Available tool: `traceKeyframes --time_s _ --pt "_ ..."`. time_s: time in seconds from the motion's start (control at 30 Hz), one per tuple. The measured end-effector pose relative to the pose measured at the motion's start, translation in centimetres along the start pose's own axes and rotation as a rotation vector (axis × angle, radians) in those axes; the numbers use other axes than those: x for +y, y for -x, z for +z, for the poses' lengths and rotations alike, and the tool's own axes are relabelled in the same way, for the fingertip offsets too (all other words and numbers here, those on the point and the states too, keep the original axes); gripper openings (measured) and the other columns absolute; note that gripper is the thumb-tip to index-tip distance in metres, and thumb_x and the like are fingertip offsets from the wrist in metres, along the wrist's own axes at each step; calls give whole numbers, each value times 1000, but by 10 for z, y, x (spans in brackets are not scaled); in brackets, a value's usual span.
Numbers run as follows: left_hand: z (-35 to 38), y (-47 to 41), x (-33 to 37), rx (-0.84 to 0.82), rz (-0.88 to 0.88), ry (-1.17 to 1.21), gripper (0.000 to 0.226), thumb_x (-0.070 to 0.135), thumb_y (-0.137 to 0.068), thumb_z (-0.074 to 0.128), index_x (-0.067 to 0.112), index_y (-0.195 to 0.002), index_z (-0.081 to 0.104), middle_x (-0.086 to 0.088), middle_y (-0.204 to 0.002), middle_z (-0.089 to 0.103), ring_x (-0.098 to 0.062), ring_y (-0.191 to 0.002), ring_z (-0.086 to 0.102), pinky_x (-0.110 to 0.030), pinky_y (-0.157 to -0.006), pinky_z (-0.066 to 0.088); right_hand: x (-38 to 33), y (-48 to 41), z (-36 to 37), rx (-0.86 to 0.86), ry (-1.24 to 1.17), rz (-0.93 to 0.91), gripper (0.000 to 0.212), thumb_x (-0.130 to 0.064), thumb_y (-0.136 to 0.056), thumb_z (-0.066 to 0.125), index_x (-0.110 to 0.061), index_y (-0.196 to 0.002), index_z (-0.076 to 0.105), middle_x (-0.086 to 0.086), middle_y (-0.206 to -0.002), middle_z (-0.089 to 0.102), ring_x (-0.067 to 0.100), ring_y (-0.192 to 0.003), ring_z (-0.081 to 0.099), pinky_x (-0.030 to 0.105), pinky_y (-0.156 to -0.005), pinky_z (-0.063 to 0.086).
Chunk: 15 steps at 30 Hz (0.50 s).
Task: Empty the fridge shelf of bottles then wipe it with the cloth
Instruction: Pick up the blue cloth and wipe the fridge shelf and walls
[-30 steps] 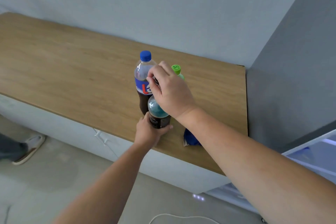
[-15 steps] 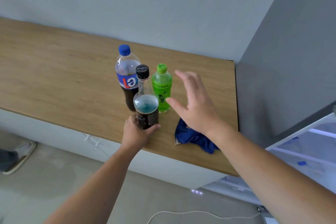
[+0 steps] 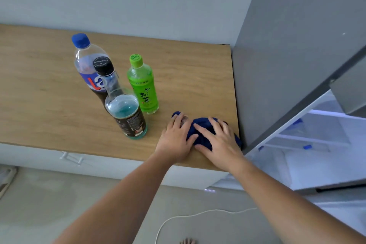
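Both hands have moved onto the cloth (image 3: 204, 133): left hand (image 3: 175, 140) and right hand (image 3: 217, 144) lie spread flat upon it, right of the bottles (image 3: 126, 109), near the desk (image 3: 49, 105) edge.

Wooden countertop (image 3: 49, 105), light oak look, running along the wall and butting up against the fridge side on the right. Three bottles standing upright in a tight cluster on it: a cola bottle (image 3: 90, 73) at the back, a black-capped bottle (image 3: 123, 109) in front of it, a green tea bottle (image 3: 143, 87) just beside. A dark blue cloth (image 3: 204, 130) sits bunched near the front right corner.
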State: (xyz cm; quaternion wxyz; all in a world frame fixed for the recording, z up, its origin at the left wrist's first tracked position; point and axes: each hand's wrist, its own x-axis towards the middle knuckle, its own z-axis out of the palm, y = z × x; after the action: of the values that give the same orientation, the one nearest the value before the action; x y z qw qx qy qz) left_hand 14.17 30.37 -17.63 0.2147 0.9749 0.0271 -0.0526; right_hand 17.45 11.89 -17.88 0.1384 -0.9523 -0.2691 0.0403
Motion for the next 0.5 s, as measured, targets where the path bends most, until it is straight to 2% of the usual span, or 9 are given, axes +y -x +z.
traceKeyframes --time_s 0.03,0.1,0.17,0.23,0.33,0.5 --pt "6 -1 -2 21 -1 -34 54 48 -104 40 23 -151 40 -6 -161 35 -33 -147 33 -50 -112 38 -2 -3 5 19 0 -6 54 -61 -93 43 -49 -145 34 5 -156 34 33 -140 29 50 -117 28" --pt "16 5 1 126 36 -109 47 45 -101 35 15 -132 55 -9 -137 56 -35 -120 52 -49 -99 45 -3 -2 11 89 -38 -16 41 -48 -97 47 -41 -138 49 2 -136 51 28 -121 44 46 -104 42" --pt "26 19 6 200 95 -153 45 43 -100 31 13 -117 59 -9 -114 61 -35 -98 57 -48 -87 49 -4 12 16 145 -97 -31 32 -33 -98 51 -33 -130 56 -2 -119 55 25 -107 48 42 -92 47" --pt "34 39 16 254 166 -141 37 39 -100 35 13 -111 59 -8 -102 58 -33 -85 56 -46 -78 50 -4 38 14 170 -146 -42 27 -25 -99 50 -30 -125 57 -4 -114 54 23 -103 48 39 -89 49" --pt "45 71 50 366 299 -86 30 35 -99 44 12 -115 55 -9 -100 59 -34 -79 56 -43 -73 50 8 90 -2 264 -216 -38 25 -21 -98 54 -26 -121 60 -5 -117 55 21 -104 51 33 -89 51" --pt "67 85 156 416 674 -79 38 39 -95 61 13 -123 54 -8 -99 64 -29 -82 53 -39 -77 42 72 190 -44 434 -218 115 34 -32 -104 40 -22 -128 62 1 -131 57 19 -114 50 25 -102 44"
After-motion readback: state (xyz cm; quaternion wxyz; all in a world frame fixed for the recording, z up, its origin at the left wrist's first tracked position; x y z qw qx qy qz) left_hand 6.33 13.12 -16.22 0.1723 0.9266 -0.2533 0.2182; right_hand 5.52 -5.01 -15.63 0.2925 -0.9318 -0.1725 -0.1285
